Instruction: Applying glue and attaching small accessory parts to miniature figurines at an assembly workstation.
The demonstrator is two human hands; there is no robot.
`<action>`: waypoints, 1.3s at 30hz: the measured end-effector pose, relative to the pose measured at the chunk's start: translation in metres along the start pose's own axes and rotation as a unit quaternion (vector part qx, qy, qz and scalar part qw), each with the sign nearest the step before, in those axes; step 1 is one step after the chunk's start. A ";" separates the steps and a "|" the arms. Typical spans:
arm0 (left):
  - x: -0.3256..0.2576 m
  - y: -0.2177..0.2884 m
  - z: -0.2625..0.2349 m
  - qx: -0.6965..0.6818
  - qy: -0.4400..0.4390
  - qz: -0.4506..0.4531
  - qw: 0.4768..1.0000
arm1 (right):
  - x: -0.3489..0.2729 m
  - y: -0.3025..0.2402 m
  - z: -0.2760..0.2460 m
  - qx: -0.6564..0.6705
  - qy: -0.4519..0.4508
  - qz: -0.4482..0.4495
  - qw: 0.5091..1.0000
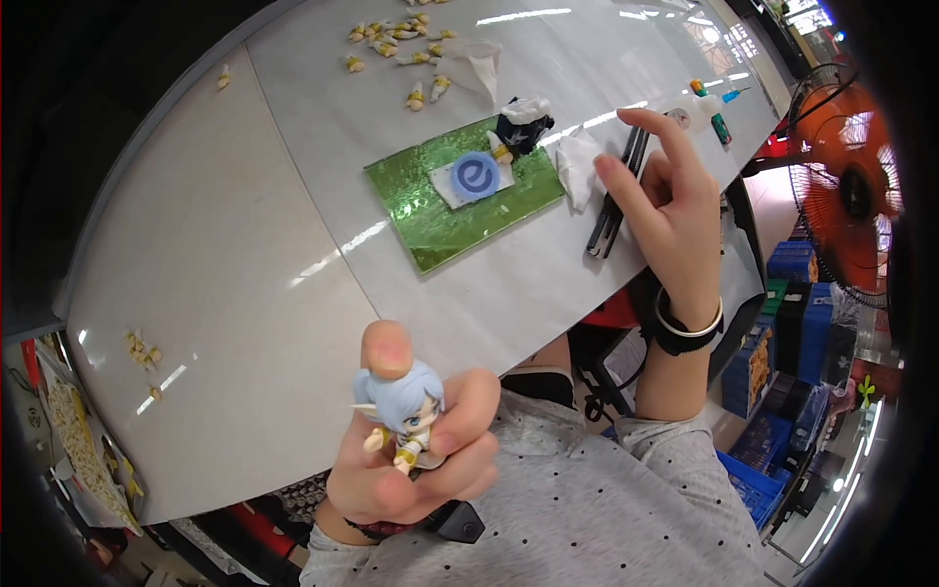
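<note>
Fingers of the left hand (411, 460) grip a blue-haired figurine (403, 406); right hand (665, 210) fingers spread above black tweezers (616, 201).

One head-worn fisheye looks steeply down, close over the table (293, 264)

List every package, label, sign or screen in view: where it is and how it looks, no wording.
Round blue badge: on a white card on the green mat, mid-table; white symbol.
Blue boxes: stacked on the floor, right of the table.
Printed sheet: lower left, below the table edge; yellowish pattern.
No screens.
</note>
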State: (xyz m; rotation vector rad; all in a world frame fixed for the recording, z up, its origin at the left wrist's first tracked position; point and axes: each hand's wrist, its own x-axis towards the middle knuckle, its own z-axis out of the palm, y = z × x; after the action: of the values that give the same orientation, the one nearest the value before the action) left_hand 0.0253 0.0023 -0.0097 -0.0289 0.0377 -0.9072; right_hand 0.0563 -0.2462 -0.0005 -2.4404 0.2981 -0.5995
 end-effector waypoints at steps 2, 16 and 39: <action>0.000 -0.001 0.002 0.005 -0.002 -0.002 1.000 | 0.002 -0.003 -0.002 -0.028 -0.062 0.025 0.997; 0.002 -0.006 0.005 0.055 -0.001 0.054 0.997 | -0.023 -0.003 -0.024 0.627 -0.116 -0.134 0.759; -0.001 -0.009 0.011 0.372 -0.031 0.044 0.927 | -0.059 -0.063 -0.001 0.587 -0.221 -0.031 0.778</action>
State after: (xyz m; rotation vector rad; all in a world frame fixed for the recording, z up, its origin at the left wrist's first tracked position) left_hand 0.0187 -0.0025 0.0017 0.6476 -0.3639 -0.7839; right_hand 0.0085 -0.1763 0.0182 -1.2761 -0.3013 -0.1021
